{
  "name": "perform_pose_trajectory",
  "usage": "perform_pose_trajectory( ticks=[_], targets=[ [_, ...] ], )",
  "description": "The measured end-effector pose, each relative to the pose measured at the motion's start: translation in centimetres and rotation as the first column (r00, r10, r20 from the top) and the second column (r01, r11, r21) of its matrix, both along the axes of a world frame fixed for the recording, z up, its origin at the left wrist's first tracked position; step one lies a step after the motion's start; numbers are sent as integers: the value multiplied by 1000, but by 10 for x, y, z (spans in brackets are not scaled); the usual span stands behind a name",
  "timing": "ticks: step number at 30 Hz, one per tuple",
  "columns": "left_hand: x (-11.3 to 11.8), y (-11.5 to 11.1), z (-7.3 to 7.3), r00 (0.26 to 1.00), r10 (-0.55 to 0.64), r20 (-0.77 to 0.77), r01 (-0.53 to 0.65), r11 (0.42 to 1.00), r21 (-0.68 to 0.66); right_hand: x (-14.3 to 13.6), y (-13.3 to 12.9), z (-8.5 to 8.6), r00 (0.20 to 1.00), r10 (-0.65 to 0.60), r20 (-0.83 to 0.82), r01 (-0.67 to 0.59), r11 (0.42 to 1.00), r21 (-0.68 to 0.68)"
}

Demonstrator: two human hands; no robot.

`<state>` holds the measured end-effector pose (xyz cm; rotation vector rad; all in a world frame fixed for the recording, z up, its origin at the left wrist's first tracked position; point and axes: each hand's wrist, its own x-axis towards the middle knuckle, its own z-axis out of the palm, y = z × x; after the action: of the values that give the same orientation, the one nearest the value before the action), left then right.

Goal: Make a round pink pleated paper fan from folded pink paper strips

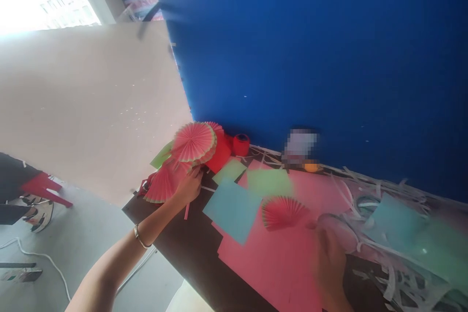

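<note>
My left hand (192,184) reaches to the table's far left corner, its fingers bent together at the lower edge of a round pleated paper fan (192,142), pink with a green rim. A half-open pink pleated fan (161,183) lies just left of the hand. A pink strip (187,211) shows below the wrist. My right hand (329,256) is smeared by motion above the pink paper (256,268), so its fingers cannot be made out. To its left, a small pleated pink fan (282,212) lies spread on the paper.
Blue (234,210) and green paper sheets (268,181) overlap on the dark table (171,224). A red round object (241,145) stands by the blue partition (314,58). White paper strips (405,278) are heaped at right. A red stool (46,187) is on the floor left.
</note>
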<state>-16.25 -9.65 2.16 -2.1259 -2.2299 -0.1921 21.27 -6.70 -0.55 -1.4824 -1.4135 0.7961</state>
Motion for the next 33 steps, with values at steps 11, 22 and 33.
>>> perform_pose_trajectory(
  ticks=[11,22,33],
  targets=[
    [-16,4,36,993,-42,109,20,981,194,1,2,-5,1000,0,7,0,1000,-12],
    [4,-5,-15,1000,12,3,-11,1000,-26,0,-2,-2,999,38,-14,-38,998,-45],
    [3,-25,-5,978,-111,174,71,973,220,-1,-2,0,999,46,-8,-46,998,-32]
  ],
)
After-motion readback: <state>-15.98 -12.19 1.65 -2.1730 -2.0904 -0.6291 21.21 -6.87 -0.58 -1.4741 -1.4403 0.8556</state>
